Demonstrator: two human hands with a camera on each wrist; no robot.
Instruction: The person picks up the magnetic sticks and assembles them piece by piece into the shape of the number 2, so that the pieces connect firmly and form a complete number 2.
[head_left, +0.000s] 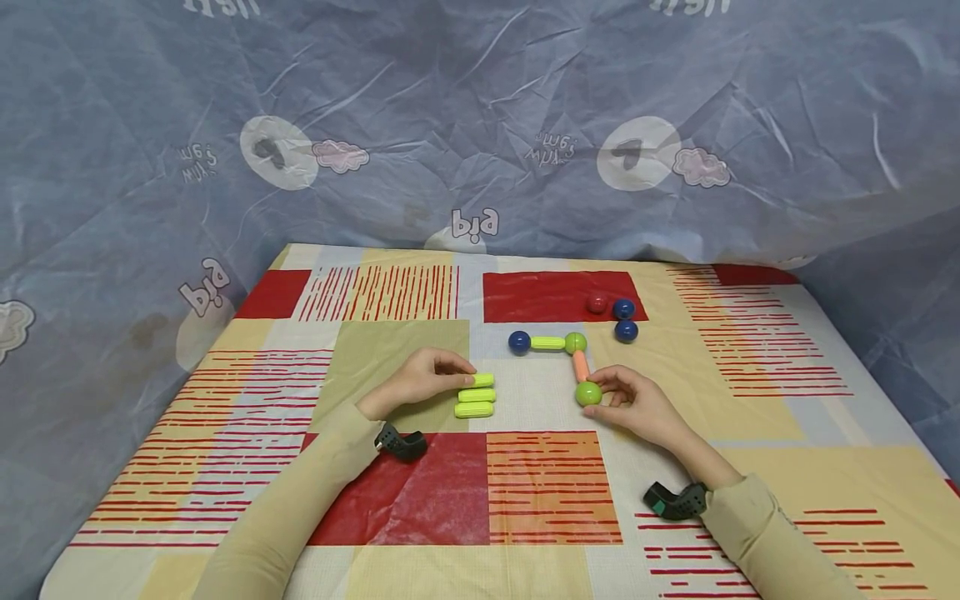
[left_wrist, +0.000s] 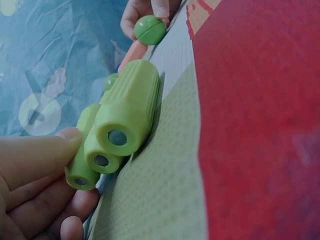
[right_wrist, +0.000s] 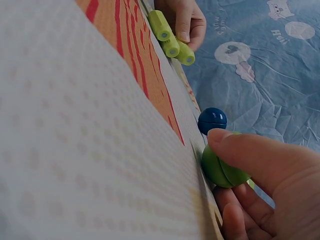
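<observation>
Right of centre in the head view, a green ball sits pinched between the thumb and fingers of the right hand. An orange rod joins it to an upper green ball; from there a lime rod leads left to a blue ball. Near centre, the left hand pinches the left end of the topmost loose rod, just above two similar rods.

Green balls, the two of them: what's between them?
The orange rod lies between the far green ball and the near green ball, which the right hand holds. The head view shows it.
</observation>
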